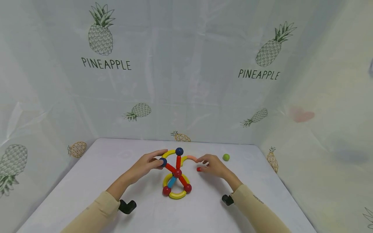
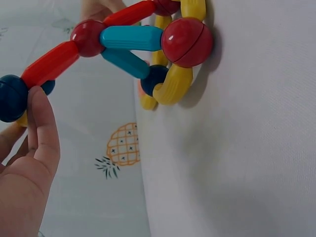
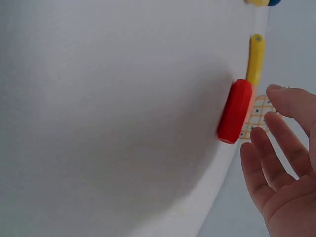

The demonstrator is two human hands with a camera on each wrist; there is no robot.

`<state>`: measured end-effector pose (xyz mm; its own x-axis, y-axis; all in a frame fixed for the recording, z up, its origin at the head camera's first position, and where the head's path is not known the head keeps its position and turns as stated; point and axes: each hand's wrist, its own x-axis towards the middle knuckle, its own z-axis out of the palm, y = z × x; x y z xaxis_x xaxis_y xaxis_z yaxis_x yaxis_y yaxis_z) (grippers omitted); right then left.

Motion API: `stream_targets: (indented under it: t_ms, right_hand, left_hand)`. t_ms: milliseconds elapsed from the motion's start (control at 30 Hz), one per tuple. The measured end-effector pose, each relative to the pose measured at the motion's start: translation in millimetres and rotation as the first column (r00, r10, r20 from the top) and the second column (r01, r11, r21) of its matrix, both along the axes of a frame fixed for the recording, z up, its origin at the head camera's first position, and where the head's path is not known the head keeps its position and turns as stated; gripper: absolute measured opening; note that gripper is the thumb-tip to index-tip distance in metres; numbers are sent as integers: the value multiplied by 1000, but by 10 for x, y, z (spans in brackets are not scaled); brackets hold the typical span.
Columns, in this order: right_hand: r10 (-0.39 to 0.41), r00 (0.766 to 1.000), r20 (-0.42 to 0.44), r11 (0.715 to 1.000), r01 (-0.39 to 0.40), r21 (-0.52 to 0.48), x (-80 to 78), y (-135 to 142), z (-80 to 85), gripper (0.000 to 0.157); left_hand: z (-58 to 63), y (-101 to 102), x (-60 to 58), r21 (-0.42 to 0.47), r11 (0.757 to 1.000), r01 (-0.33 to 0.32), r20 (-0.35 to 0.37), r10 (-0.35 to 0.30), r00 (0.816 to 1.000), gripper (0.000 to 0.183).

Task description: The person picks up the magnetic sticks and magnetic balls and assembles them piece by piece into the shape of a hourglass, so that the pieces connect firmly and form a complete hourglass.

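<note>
A toy structure of balls and rods stands on the table, with a red ball [image 1: 177,173] at its middle. Its base has red balls, blue rods [image 2: 132,38] and yellow curved rods [image 1: 177,195]. My left hand [image 1: 147,164] pinches a dark blue ball [image 2: 13,98] at the raised left corner, beside a red rod [image 2: 51,63]. Another dark blue ball [image 1: 179,151] tops the structure. My right hand [image 1: 215,165], fingers spread and slightly bent, hovers by a loose red rod [image 3: 234,112] and holds nothing. An orange curved rod [image 1: 192,158] lies just beyond its fingers.
A green ball [image 1: 226,157] sits on the white table [image 1: 247,194] to the right of my right hand. A yellow curved rod [image 3: 256,59] lies behind the loose red rod. Pineapple-print sheeting [image 1: 186,81] hangs around the table's back and sides.
</note>
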<state>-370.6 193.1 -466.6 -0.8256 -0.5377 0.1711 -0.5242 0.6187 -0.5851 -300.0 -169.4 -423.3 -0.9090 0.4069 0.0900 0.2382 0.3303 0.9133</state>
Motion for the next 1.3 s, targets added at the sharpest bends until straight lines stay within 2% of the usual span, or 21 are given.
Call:
stream_targets:
  t_ms: [100, 300, 467, 833, 1100, 1300]
  right_hand:
    - [15, 1000, -3, 1000, -15, 23, -16, 28, -45, 34]
    - [-20, 1000, 5, 998, 19, 58, -45, 40, -95, 32]
    - [-30, 1000, 3, 997, 30, 76, -55, 44, -115, 30]
    - [-75, 997, 7, 989, 73, 128, -9, 53, -167, 29]
    - [-74, 997, -10, 995, 74, 69, 51, -16, -130, 30]
    - [-62, 998, 13, 996, 62, -57, 141, -135, -45, 37]
  left_hand:
    - [0, 4, 0, 4, 1000, 6, 1, -6, 1000, 56]
    - [22, 20, 9, 11, 1000, 23, 3, -23, 1000, 57]
    - [24, 22, 15, 8, 1000, 12, 7, -12, 1000, 57]
    - [12, 12, 19, 15, 1000, 14, 7, -14, 1000, 57]
    - [9, 12, 20, 10, 1000, -1, 10, 1, 1000, 57]
    - [-10, 12, 17, 5, 1000, -14, 19, 14, 1000, 58]
